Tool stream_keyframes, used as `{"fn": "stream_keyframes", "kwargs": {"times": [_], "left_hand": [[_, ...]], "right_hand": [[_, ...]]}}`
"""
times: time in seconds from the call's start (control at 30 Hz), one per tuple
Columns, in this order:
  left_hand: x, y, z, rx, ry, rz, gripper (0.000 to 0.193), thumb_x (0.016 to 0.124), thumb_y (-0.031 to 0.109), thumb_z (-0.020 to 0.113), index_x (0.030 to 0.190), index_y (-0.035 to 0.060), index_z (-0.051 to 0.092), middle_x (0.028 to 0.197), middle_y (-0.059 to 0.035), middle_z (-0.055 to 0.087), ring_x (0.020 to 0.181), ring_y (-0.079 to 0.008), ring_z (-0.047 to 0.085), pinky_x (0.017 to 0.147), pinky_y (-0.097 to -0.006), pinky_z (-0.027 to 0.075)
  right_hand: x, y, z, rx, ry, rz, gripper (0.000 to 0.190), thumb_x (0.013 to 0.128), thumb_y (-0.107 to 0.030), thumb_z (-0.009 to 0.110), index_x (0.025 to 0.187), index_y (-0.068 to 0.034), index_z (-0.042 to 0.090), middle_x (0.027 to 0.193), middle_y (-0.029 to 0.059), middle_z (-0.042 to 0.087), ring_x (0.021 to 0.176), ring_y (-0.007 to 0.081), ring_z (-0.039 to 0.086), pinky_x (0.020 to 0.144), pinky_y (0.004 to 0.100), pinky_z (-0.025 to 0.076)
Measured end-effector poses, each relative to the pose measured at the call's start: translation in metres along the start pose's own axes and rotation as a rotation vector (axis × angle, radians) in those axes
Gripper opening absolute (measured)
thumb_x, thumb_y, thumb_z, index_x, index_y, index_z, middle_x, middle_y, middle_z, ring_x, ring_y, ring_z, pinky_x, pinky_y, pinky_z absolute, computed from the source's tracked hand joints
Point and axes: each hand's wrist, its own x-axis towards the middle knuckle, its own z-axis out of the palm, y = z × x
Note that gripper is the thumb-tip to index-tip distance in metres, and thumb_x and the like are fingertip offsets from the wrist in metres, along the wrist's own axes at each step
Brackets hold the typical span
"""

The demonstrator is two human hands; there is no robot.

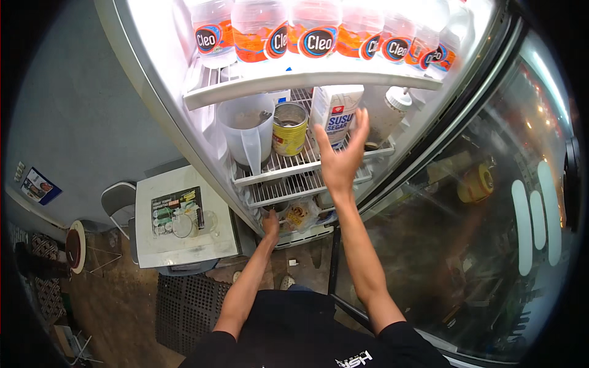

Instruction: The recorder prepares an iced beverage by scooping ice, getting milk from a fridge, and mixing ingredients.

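In front of a white milk carton (339, 108) on the refrigerator's wire shelf is my right hand (343, 158). Its thumb and fingers are spread toward the carton's two sides; whether they touch it is unclear. Left of the carton stand an opened yellow tin can (290, 135) with a utensil in it and a translucent plastic jug (244, 133). A clear bottle with a white cap (398, 99) leans on the right. My left hand (270, 225) is low in the refrigerator, beside a dark container (275, 207) and a plastic bag (301, 214). Its fingers are mostly hidden.
Several water bottles (317, 39) line the upper shelf, whose white front edge (313, 85) juts out above my right hand. The glass door (414, 257) stands open on the right. A white table (142, 230) and a perforated rubber mat (184, 308) are at left.
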Motion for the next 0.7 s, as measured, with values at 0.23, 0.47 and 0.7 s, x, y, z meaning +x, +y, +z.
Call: {"fn": "stream_keyframes", "kwargs": {"times": [0.23,0.47,0.7], "left_hand": [[-0.126,0.036,-0.033,-0.144,-0.041,-0.076,0.031,0.108,0.034,0.048,0.106,0.0036,0.057,0.089,-0.0032,0.051,0.08,-0.0171,0.048,0.073,-0.0403,0.042],[-0.171,-0.001,-0.111,-0.089,-0.161,-0.261,0.057,0.109,0.037,0.048,0.15,-0.002,0.042,0.15,-0.0179,0.047,0.134,-0.0296,0.053,0.109,-0.0531,0.05],[-0.185,-0.047,-0.146,-0.16,-0.171,-0.328,0.063,0.108,0.041,0.051,0.152,-0.0029,0.043,0.155,-0.0187,0.045,0.142,-0.0304,0.047,0.113,-0.0545,0.045]], "right_hand": [[-0.196,0.086,-0.044,0.307,0.094,0.31,0.027,0.1,-0.001,0.057,0.127,-0.001,0.058,0.119,0.0116,0.067,0.109,0.0186,0.065,0.094,0.0364,0.053],[-0.267,0.2,0.08,-0.335,-0.58,0.414,0.038,0.093,-0.027,0.07,0.12,0.001,0.068,0.11,0.0236,0.073,0.1,0.0443,0.07,0.089,0.0507,0.056],[-0.245,0.264,0.172,-0.416,-0.665,0.105,0.05,0.092,-0.035,0.072,0.132,-0.004,0.067,0.128,0.0237,0.069,0.12,0.0449,0.064,0.1,0.0573,0.052]]}}
